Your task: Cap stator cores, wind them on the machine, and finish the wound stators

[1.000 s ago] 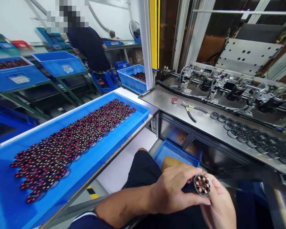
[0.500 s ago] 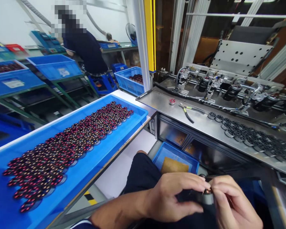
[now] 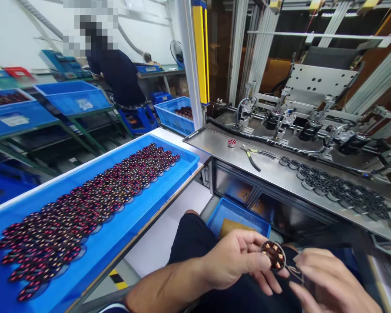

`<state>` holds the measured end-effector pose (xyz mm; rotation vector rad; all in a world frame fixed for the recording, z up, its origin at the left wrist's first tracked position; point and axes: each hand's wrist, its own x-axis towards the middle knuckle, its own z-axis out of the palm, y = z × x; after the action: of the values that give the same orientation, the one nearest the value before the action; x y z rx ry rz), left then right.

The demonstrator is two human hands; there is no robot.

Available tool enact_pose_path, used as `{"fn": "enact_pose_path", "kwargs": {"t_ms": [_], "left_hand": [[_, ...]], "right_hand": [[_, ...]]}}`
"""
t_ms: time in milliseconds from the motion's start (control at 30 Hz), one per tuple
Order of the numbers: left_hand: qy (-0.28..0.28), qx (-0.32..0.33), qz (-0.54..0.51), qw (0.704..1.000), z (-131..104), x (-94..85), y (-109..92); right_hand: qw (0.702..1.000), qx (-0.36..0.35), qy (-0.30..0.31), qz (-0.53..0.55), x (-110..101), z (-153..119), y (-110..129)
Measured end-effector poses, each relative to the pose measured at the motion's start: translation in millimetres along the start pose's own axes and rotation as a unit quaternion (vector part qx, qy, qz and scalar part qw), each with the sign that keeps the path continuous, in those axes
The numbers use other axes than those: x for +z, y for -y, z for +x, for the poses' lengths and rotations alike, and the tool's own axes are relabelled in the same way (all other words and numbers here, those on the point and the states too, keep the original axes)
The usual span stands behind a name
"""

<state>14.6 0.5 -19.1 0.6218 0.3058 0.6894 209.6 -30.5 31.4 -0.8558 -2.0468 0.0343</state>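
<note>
My left hand [image 3: 237, 261] is closed on a round motor stator [image 3: 273, 255] at the lower right of the head view. The stator has a dark ring and copper windings, and is tilted so that its wound face shows. Thin wire ends [image 3: 293, 271] stick out from its right side. My right hand [image 3: 334, 280] is just right of the stator, slightly blurred, with thumb and fingertips apart around the wire ends. Whether it touches the wire I cannot tell.
A blue tray [image 3: 169, 182] of several red-and-copper wound stators lies to the left. On the metal bench [image 3: 211, 141] are a lone red stator [image 3: 231, 143], cutting pliers [image 3: 252, 158] and rows of dark stator cores [image 3: 339, 187]. A machine [image 3: 313, 126] stands behind. A co-worker [image 3: 117, 78] sits far left.
My left hand has turned the stator so its wound face shows. My right hand has come off it to the right, its pinch opened. The view has shifted slightly.
</note>
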Motion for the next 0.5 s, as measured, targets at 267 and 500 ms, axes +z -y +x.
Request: {"fn": "enact_pose_path", "kwargs": {"t_ms": [267,500], "left_hand": [[-0.027,0.034,0.03,0.999,-2.0,0.9,1.2],[-0.003,0.101,-0.022,0.995,-5.1,3.2,-1.9]], "right_hand": [[0.997,-0.027,0.063,0.026,-4.5,19.2,-5.1],[0.998,0.005,0.066,0.025,-3.4,21.9,2.7]]}}
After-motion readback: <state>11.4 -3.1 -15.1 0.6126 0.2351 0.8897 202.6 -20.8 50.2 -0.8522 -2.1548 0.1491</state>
